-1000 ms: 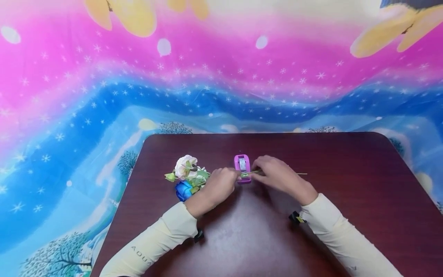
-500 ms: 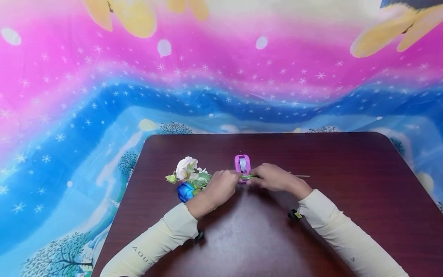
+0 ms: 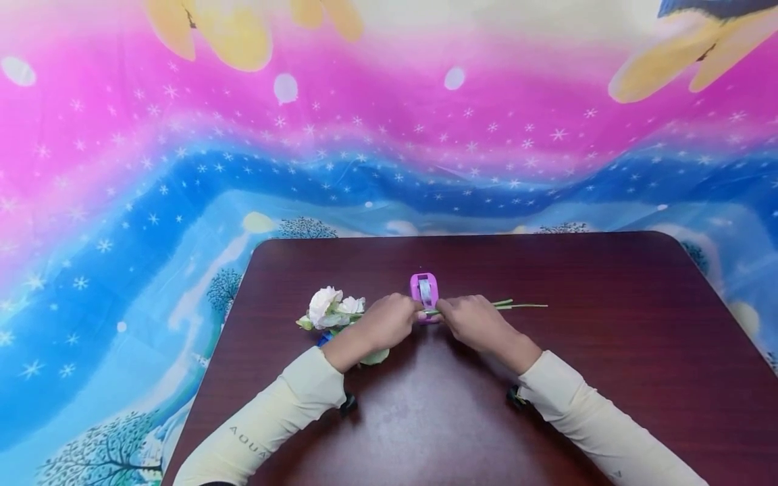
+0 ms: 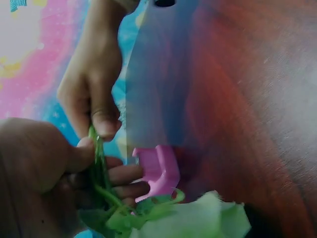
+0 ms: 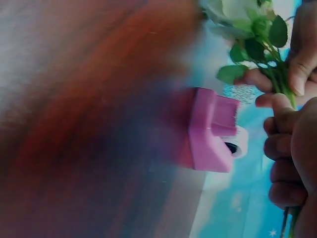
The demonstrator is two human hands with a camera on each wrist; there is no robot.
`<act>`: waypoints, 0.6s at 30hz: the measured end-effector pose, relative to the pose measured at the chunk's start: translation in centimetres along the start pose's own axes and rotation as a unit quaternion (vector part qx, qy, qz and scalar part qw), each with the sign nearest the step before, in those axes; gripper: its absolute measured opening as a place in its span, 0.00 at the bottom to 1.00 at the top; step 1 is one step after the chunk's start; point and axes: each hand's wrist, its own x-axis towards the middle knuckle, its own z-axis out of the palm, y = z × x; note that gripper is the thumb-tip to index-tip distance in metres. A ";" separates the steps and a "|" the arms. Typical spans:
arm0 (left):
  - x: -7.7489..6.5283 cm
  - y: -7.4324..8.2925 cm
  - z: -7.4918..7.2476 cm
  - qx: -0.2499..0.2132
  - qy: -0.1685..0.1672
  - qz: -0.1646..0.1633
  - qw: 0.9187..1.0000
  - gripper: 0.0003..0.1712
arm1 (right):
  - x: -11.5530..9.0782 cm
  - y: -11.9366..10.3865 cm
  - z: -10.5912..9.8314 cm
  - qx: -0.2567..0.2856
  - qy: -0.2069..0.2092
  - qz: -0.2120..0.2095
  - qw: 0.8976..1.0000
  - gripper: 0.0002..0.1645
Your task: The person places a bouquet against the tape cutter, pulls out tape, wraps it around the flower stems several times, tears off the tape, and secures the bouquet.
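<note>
My left hand grips a bunch of flowers by the stems, just below the blooms. Pale white roses stick out to its left, and a bit of a blue rose shows beside the wrist. Close to the left hand, my right hand grips the same green stems, whose ends stick out to its right. In the left wrist view, the left thumb presses the stems against the fingers. Behind the stems stands a pink tape dispenser with a roll in it; neither hand holds it.
The dark brown table lies under both hands. A colourful patterned cloth hangs behind its far edge. In the right wrist view, the dispenser's toothed cutting edge faces the bunch.
The bunch has turned: the blue rose has mostly gone behind the left forearm, and a leaf shows below it. The right hand has shifted its grip, and more stem ends show.
</note>
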 end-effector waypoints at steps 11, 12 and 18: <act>0.6 0.2 -0.1 0.012 0.037 -0.016 0.999 0.11 | -0.6 -0.9 1.2 -0.041 0.055 0.010 0.998 0.08; 0.6 0.3 0.0 0.021 0.045 -0.016 0.999 0.11 | -0.6 -0.9 1.2 -0.045 0.059 0.011 0.997 0.08; 0.5 0.5 0.6 0.037 0.074 -0.002 0.997 0.10 | -0.2 -0.9 0.3 0.001 -0.005 0.057 0.998 0.09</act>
